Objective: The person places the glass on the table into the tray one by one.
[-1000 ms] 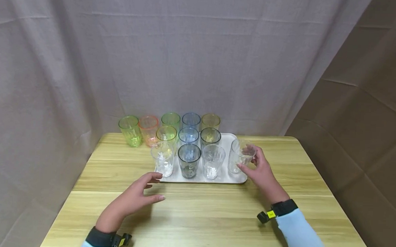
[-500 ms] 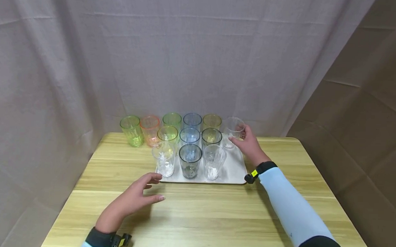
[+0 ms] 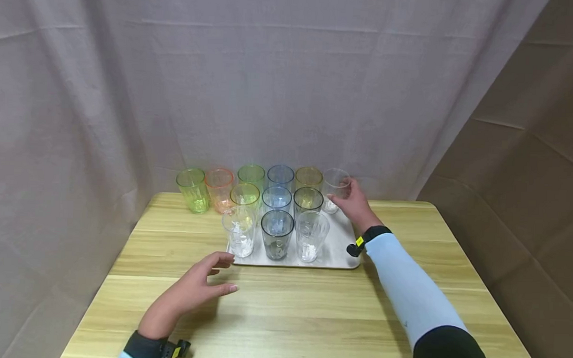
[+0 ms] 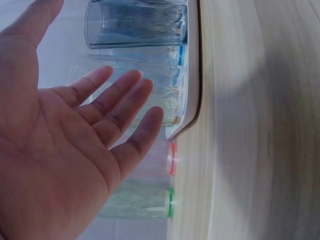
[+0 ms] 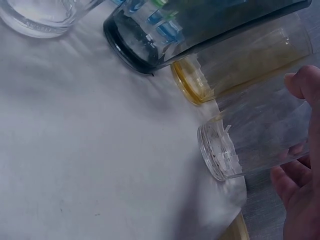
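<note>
My right hand point(image 3: 355, 203) grips a clear glass point(image 3: 334, 185) at the back right of the white tray point(image 3: 338, 253). In the right wrist view this clear glass point(image 5: 267, 130) stands beside an amber glass point(image 5: 245, 62), the thumb on one side and fingers on the other. My left hand point(image 3: 198, 285) hovers over the table near the tray's front left corner, fingers relaxed and holding nothing. Closest to it is a clear glass point(image 3: 239, 232). Rows of glasses fill the tray: a grey one point(image 3: 277, 236), a clear one point(image 3: 311, 238), a blue one point(image 3: 276, 199) and others.
Left of the tray, a green glass point(image 3: 194, 191) and an orange glass point(image 3: 218, 190) stand on the wooden table point(image 3: 281, 316). A grey curtain point(image 3: 280, 94) hangs behind, and a brown cloth point(image 3: 518, 197) borders the right side.
My right hand has carried the clear glass from the tray's front right to its back right corner, beside the amber glass. The left hand has stayed in place.
</note>
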A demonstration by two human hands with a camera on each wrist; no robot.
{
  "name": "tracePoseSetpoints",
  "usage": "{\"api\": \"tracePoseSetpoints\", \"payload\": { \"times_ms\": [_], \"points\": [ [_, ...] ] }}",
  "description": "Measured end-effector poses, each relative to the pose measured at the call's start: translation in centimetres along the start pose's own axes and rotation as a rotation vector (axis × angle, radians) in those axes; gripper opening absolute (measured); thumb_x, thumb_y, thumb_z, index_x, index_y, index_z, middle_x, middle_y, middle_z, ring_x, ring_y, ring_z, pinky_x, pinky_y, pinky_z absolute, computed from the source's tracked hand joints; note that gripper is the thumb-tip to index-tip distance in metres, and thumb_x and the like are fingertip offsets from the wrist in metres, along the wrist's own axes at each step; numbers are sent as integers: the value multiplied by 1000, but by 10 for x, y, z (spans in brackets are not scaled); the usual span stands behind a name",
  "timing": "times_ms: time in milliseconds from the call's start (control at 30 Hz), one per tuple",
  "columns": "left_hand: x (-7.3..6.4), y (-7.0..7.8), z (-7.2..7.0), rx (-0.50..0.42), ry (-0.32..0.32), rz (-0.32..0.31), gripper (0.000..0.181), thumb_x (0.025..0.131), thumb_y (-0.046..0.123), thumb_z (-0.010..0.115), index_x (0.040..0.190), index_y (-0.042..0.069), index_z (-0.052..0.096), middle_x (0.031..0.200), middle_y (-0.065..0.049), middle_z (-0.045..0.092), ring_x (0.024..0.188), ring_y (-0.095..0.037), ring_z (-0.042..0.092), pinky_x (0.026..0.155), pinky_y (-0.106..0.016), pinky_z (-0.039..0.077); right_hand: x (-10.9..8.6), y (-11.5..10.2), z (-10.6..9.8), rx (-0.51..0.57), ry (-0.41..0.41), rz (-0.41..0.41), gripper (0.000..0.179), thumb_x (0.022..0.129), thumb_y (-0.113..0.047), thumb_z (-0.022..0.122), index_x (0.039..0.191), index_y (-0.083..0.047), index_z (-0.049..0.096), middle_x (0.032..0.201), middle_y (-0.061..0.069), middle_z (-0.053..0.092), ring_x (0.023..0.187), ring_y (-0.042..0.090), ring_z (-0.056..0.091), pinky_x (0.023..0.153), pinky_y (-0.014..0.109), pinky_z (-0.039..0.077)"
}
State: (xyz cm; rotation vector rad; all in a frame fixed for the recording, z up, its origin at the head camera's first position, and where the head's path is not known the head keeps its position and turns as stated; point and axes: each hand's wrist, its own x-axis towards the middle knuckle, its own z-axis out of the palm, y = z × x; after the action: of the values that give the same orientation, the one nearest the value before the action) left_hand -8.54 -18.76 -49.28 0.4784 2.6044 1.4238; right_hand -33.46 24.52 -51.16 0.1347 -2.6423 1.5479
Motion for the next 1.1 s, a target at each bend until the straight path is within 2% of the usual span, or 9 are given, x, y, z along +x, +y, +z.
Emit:
{"api": "tracePoseSetpoints", "payload": {
  "times_ms": [233, 400, 667, 833, 967, 1100],
  "points": [
    [-1, -3, -1, -2, 5, -13, 65, 87, 30, 85, 142, 13, 56, 140, -11, 61, 127, -27, 56, 110, -53, 45, -2, -1, 2, -22, 9, 25, 85, 91, -39, 79, 154, -5, 33, 148, 23, 44, 136, 40, 44, 114, 56, 40],
    [-2, -2, -3, 1, 3, -12, 67, 87, 35, 84, 142, 13, 55, 140, -11, 61, 128, -27, 56, 111, -53, 45, -3, -1, 3, -29, 10, 36, 87, 92, -40, 78, 156, -5, 31, 149, 23, 43, 136, 41, 43, 113, 56, 41],
    [-2, -3, -4, 15, 5, 5, 65, 90, 35, 81, 143, 9, 55, 140, -13, 61, 128, -32, 56, 110, -56, 45, -4, 0, 3, -43, 2, 71, 93, 91, -46, 78, 159, -9, 28, 156, 24, 38, 140, 41, 40, 114, 57, 40],
    [-1, -4, -7, 23, 10, 12, 65, 90, 30, 82, 143, 7, 54, 139, -15, 62, 128, -31, 56, 110, -55, 45, -7, 1, 0, -40, -27, 67, 105, 88, -54, 78, 164, -10, 20, 159, 25, 34, 143, 42, 36, 116, 60, 37],
    [1, -4, -9, 20, 19, 23, 62, 89, 26, 83, 142, 7, 55, 138, -16, 62, 127, -31, 57, 110, -55, 45, -19, 2, -8, -21, 4, 46, 105, 90, -52, 77, 164, -8, 18, 157, 24, 37, 142, 40, 37, 115, 58, 38],
    [2, -5, -10, 18, 27, 32, 61, 90, 26, 83, 141, 8, 56, 137, -17, 63, 127, -32, 57, 110, -56, 44, -45, 3, -20, -3, 58, 19, 93, 96, -44, 73, 161, -2, 22, 152, 24, 41, 139, 38, 41, 114, 56, 40]
  ]
}}
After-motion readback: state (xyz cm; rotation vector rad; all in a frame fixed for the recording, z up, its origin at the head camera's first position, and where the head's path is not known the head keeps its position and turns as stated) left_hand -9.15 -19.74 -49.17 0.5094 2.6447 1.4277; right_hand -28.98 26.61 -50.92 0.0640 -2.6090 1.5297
